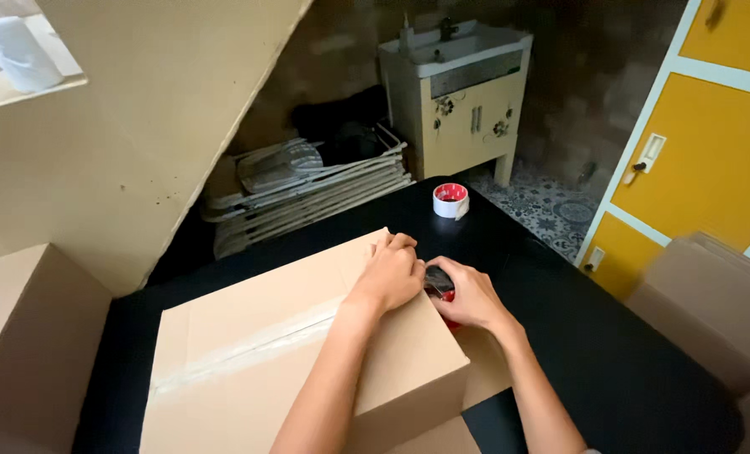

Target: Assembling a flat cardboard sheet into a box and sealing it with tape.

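- Centrally, we logged a cardboard box on the black table, its top seam covered with clear tape.
- Our left hand lay flat, fingers curled, pressing the box's far edge.
- Our right hand was closed around a red tape dispenser at the box's right side.
- We noted a tape roll well apart, near the table's far edge.
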